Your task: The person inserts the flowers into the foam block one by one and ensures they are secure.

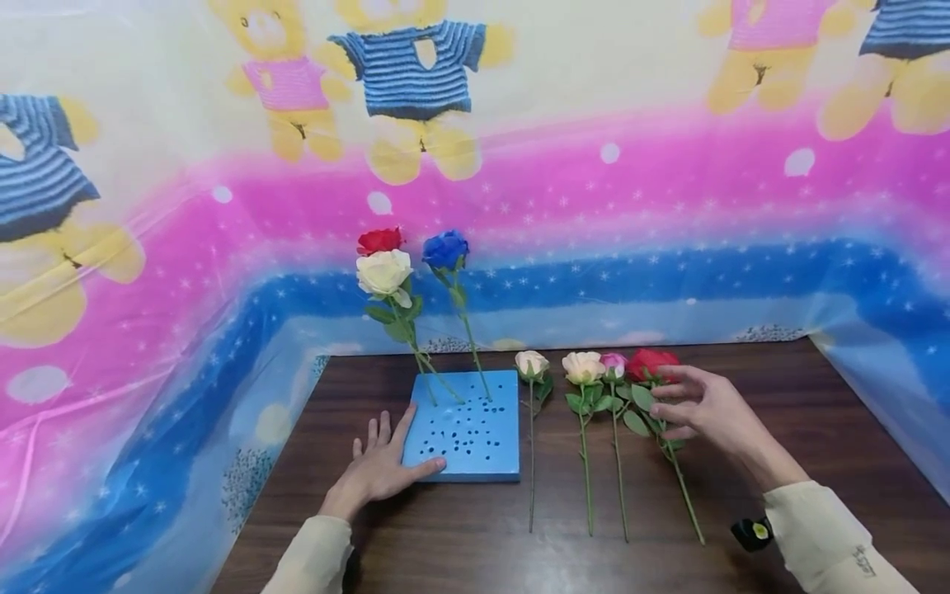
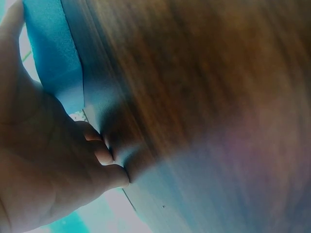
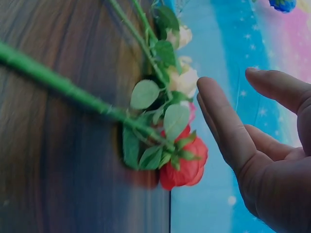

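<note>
My left hand [image 1: 382, 462] lies against the left side of a blue foam block [image 1: 505, 462] pitted with holes, its thumb over the front left corner. The left wrist view shows the block's side [image 2: 56, 53] beside that palm. Standing in the block are a white rose [image 1: 383, 273], a red rose [image 1: 380, 240] partly behind it, and a blue rose [image 1: 445, 249]. My right hand [image 1: 716, 412] hovers by a lying red rose [image 1: 647, 363]. In the right wrist view its extended fingers hold nothing and appear apart from that rose's bloom [image 3: 185, 165].
Left of the lying red rose are a pink rose [image 1: 613, 364], a peach rose [image 1: 583, 367] and a cream rose [image 1: 532, 365], stems toward me. A small black object [image 1: 751, 534] sits by the right sleeve. A printed cloth [image 1: 564, 280] rises behind the brown table [image 1: 839, 445].
</note>
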A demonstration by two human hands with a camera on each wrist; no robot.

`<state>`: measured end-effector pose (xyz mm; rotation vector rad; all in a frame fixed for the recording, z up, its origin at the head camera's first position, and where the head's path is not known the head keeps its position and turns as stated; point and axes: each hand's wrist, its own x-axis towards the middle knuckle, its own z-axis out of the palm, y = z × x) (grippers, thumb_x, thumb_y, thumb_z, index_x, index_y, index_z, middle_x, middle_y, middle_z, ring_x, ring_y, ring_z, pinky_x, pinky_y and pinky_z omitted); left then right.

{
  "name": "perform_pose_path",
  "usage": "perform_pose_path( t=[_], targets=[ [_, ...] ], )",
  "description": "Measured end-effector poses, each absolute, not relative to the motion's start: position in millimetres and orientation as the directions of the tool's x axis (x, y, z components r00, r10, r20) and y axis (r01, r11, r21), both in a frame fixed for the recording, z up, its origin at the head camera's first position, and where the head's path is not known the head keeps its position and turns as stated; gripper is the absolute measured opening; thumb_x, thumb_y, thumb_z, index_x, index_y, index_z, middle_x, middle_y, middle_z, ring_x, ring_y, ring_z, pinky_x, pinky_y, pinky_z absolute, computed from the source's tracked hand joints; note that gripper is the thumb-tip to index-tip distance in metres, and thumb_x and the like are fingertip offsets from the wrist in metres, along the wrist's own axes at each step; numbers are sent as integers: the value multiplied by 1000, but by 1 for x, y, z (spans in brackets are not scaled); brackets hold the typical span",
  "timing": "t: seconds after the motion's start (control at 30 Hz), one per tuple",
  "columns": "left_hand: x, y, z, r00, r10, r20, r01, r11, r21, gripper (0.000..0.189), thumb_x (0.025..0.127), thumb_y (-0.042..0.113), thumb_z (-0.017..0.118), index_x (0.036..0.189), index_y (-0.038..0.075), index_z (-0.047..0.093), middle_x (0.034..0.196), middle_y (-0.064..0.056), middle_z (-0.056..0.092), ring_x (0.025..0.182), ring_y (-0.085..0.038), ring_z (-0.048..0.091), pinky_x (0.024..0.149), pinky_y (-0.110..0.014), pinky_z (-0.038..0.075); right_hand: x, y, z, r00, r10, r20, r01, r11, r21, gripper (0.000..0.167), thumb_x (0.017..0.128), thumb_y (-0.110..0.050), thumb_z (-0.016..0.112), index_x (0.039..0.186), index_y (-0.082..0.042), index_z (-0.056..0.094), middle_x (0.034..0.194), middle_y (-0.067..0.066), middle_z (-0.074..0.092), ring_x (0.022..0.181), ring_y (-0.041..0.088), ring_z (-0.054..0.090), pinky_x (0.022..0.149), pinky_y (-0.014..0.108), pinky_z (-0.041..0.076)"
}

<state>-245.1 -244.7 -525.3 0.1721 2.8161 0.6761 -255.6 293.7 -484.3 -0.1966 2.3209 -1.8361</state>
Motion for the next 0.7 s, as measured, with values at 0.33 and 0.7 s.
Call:
perform_pose_path(
  t=[0.33, 0.7],
  targets=[
    [-246, -245, -527, -966, 166, -198, 56, 882, 467, 119, 95, 83, 66, 182, 28, 6, 181, -35, -3, 168, -56, -9, 126, -84, -1, -252, 303, -500, -981, -171, -97, 38, 319, -947, 84, 102, -10, 83, 170, 5, 35, 152, 40, 58, 109, 42, 80, 81, 51, 69],
    [-246, -245, -528, -966, 172, -195, 65, 887, 458, 119, 95, 83, 65, 182, 27, 6, 181, -35, -3, 168, -56, -8, 126, -84, 0, -248, 305, -514, -979, -147, -141, 66, 426, -903, 84, 100, -7, 85, 168, 6, 38, 143, 39, 62, 102, 37, 81, 76, 48, 69]
  ],
)
